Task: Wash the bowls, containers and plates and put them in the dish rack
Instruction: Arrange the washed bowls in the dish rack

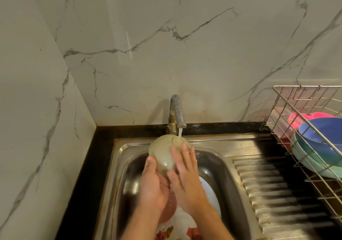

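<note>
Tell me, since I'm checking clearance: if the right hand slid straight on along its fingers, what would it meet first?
The right hand already lies on the beige bowl; beyond that, probably the water stream under the faucet.

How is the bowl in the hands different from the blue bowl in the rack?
The beige bowl is turned bottom-up under the tap's running water, while the blue bowl sits tilted in the rack, away from the water. The beige one is held by the left hand and rubbed by the right hand; nobody touches the blue one, which rests on a teal bowl. Both are round bowls.
</note>
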